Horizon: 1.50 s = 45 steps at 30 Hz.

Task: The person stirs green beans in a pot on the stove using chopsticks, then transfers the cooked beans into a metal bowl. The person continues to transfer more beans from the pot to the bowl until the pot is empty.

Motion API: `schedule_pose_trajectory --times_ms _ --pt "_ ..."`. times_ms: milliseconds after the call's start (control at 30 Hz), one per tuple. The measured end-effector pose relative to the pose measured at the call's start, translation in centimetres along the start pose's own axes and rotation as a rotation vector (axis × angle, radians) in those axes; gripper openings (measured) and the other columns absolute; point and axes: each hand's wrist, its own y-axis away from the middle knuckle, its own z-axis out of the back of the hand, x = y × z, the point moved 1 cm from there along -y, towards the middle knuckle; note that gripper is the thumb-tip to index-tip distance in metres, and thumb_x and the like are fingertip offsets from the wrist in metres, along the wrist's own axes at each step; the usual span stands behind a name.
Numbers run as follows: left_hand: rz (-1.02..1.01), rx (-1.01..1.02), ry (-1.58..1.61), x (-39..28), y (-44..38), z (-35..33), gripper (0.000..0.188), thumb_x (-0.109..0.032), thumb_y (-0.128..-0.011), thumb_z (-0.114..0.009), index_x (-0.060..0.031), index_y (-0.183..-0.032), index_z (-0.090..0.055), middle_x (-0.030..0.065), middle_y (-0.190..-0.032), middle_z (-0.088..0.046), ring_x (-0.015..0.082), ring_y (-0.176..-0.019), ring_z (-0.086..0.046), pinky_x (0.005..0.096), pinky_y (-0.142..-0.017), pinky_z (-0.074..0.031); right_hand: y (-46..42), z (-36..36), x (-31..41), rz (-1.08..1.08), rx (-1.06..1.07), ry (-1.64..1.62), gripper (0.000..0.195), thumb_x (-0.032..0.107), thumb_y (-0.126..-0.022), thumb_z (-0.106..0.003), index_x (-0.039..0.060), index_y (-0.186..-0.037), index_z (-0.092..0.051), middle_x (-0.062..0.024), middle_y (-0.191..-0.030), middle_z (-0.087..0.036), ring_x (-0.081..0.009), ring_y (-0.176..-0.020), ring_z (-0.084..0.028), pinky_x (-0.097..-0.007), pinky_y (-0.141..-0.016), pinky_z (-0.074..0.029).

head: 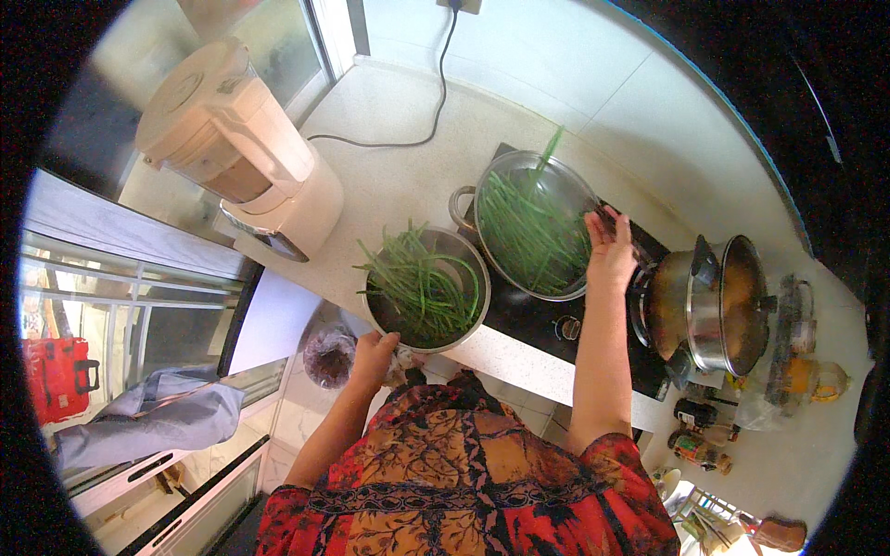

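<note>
My left hand (375,354) grips the near left rim of a round metal bowl (480,306) at the counter's front edge. Long green beans (431,292) fill much of it, and some stick out past the rim. Beyond it to the right, a steel pot (504,158) with a loop handle sits tilted in view on the black hob (514,313). More green beans (532,236) lie in the pot, blurred, with one strand rising above its far rim. At the pot's right side is my right hand (610,254), fingers apart; whether it touches the rim or handle is unclear.
A lidded steel pot (702,306) stands on the right burner. Bottles (695,445) and an oil jug (813,380) line the right counter. A blender (243,153) stands back left, its black cord (389,144) running to the wall socket. A lined bin (330,358) is below left.
</note>
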Motion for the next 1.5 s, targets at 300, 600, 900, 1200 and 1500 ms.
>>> schedule_pose_trajectory --times_ms 300,600,900,1200,1500 --pt "-0.054 -0.004 -0.134 -4.8 2.4 -0.9 0.024 -0.021 -0.083 -0.059 0.0031 -0.077 -0.058 0.0099 -0.070 -0.059 0.0191 -0.053 -0.057 0.0321 -0.047 -0.045 2.5 1.9 11.6 0.252 0.187 0.061 0.034 0.026 -0.093 -0.053 -0.0063 -0.103 -0.056 -0.0168 -0.101 -0.062 -0.0245 -0.080 -0.063 -0.0416 -0.084 -0.053" --pt "0.027 0.042 -0.046 1.0 -1.1 0.7 0.022 -0.018 -0.084 -0.058 0.0036 -0.083 -0.056 0.0100 -0.071 -0.059 0.0212 -0.053 -0.059 0.0331 -0.046 -0.047 5.0 -0.7 12.7 0.118 0.314 0.706 0.030 0.026 -0.091 -0.056 -0.0022 -0.098 -0.065 -0.0125 -0.090 -0.065 -0.0180 -0.069 -0.063 -0.0324 -0.067 -0.057" --pt "0.038 0.053 -0.002 -0.3 -0.4 0.3 0.022 -0.019 -0.085 -0.055 0.0025 -0.084 -0.055 0.0123 -0.067 -0.059 0.0234 -0.045 -0.058 0.0363 -0.032 -0.044 8.1 0.9 2.5 0.019 0.477 0.767 0.025 0.014 -0.094 -0.051 0.0012 -0.115 -0.056 -0.0095 -0.099 -0.056 -0.0171 -0.067 -0.065 -0.0258 -0.060 -0.055" --pt "0.010 0.068 -0.037 -1.8 0.5 0.0 0.026 -0.022 -0.084 -0.052 0.0037 -0.087 -0.054 0.0132 -0.061 -0.058 0.0232 -0.037 -0.053 0.0340 -0.028 -0.042 6.5 2.4 1.0 0.117 0.367 0.701 0.030 0.020 -0.096 -0.048 -0.0028 -0.114 -0.055 -0.0159 -0.110 -0.059 -0.0190 -0.073 -0.066 -0.0290 -0.065 -0.057" --pt "0.083 0.051 -0.014 -2.6 1.0 0.1 0.031 -0.018 -0.082 -0.057 0.0107 -0.089 -0.063 0.0107 -0.080 -0.066 0.0162 -0.071 -0.059 0.0318 -0.067 -0.047 1.5 3.5 0.0 -0.021 0.189 0.513 0.039 0.028 -0.093 -0.052 -0.0077 -0.106 -0.058 -0.0166 -0.090 -0.063 -0.0202 -0.065 -0.065 -0.0299 -0.064 -0.057"
